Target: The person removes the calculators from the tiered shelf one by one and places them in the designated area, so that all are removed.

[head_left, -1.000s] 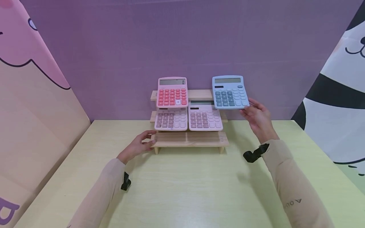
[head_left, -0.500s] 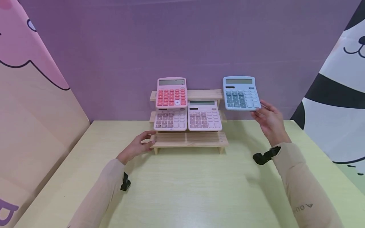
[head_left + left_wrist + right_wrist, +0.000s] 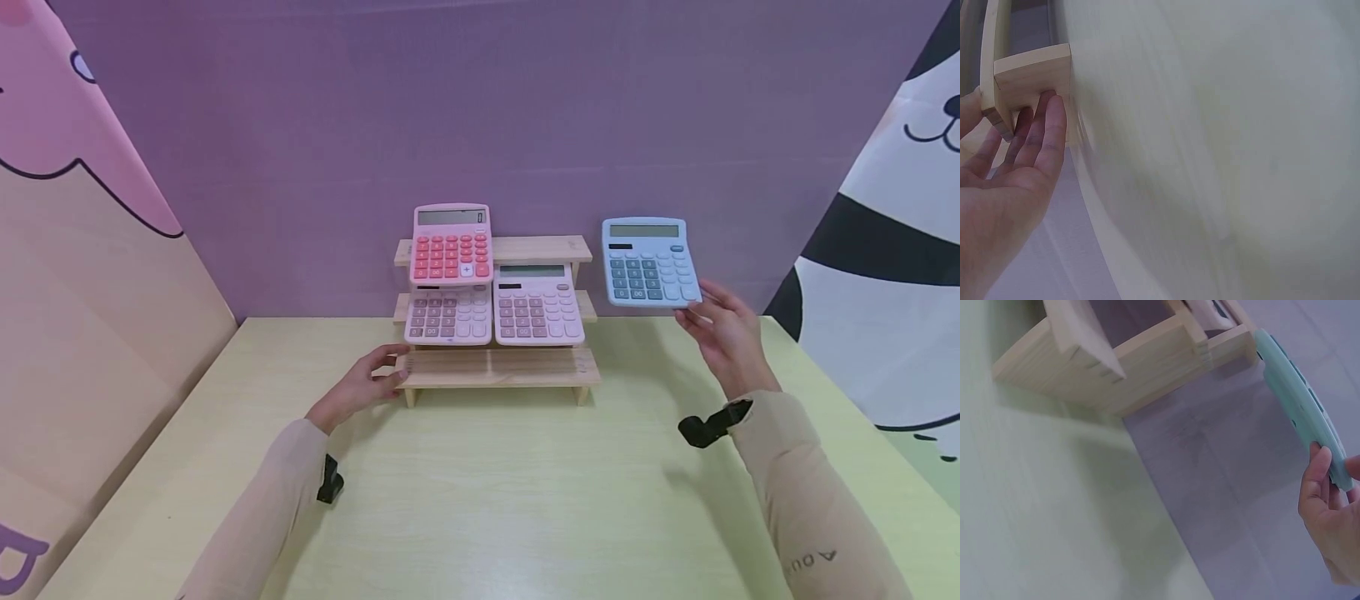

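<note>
My right hand (image 3: 723,337) pinches a blue calculator (image 3: 651,262) by its lower right corner, thumb on one face and fingers on the other. It is off the rack, in the air to the right of it. My left hand (image 3: 362,385) holds the left end of the lowest step of a three-step wooden rack (image 3: 498,368). Its fingers (image 3: 1054,134) reach under the board, with the thumb on the other side. On the rack's top step leans a pink calculator (image 3: 452,243). Two pale lilac calculators (image 3: 448,317) lean side by side on the middle step.
The rack stands on a pale wooden table (image 3: 480,483), near its back edge. Behind rises a purple backdrop (image 3: 337,150). Panels with cartoon figures flank the table at left (image 3: 97,275) and right. A black wrist mount (image 3: 712,423) sticks out from the right sleeve.
My right hand has carried the blue calculator to the right, away from the rack's top step, then slightly down. The left hand and the other calculators stay put.
</note>
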### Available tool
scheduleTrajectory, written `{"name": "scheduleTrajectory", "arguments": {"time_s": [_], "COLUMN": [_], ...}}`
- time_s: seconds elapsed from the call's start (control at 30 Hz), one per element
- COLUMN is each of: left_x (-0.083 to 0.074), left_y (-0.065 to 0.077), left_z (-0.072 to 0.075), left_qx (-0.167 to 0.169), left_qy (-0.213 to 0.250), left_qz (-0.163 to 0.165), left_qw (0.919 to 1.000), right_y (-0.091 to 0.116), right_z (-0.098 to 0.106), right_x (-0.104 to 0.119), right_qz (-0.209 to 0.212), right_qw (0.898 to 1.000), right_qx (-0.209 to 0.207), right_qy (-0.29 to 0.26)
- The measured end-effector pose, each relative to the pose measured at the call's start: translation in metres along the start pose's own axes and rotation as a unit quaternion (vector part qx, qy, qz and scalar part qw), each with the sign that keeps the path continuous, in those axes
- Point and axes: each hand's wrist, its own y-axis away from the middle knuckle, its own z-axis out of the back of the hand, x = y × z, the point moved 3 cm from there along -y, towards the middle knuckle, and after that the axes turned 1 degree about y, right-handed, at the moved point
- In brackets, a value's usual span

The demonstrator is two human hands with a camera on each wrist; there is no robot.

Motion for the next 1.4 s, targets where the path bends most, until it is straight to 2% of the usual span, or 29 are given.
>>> {"name": "scheduleTrajectory", "arguments": {"time_s": [0.6,1.07,1.4], "left_x": [-0.002,-0.001,0.000], "left_y": [0.001,0.000,0.000], "left_z": [0.000,0.000,0.000], "left_qx": [-0.007,-0.007,-0.006], "left_qy": [-0.011,-0.005,-0.006], "left_qz": [0.005,0.008,0.008], "left_qw": [0.9999,0.9999,0.9999], "right_y": [-0.003,-0.007,-0.009], "right_z": [0.030,0.041,0.045], "right_x": [-0.030,-0.049,-0.056], "right_qz": [-0.018,-0.024,-0.050], "right_qw": [1.000,0.999,0.997], "right_qx": [-0.024,-0.005,-0.009], "right_qy": [-0.001,0.044,0.059]}}
